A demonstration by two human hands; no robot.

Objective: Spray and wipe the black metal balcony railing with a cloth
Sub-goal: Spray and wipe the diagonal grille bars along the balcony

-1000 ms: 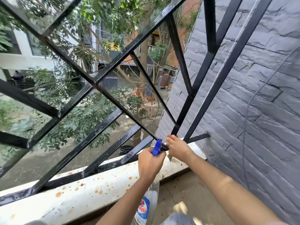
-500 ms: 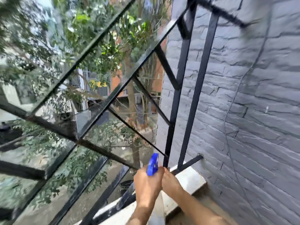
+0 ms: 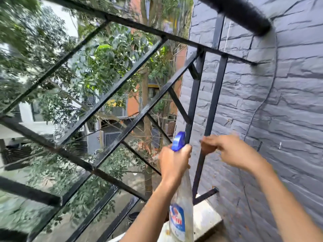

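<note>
Head cam: L hand (image 3: 174,161) grips spray bottle (image 3: 181,208) neck; R hand (image 3: 230,151) curled round railing bar (image 3: 212,102).

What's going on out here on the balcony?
A person is cleaning the black railing. The left hand grips a spray bottle with a blue trigger, held upright near the bars. The right hand curls its fingers round an upright bar next to the grey wall. No cloth is visible.
</note>
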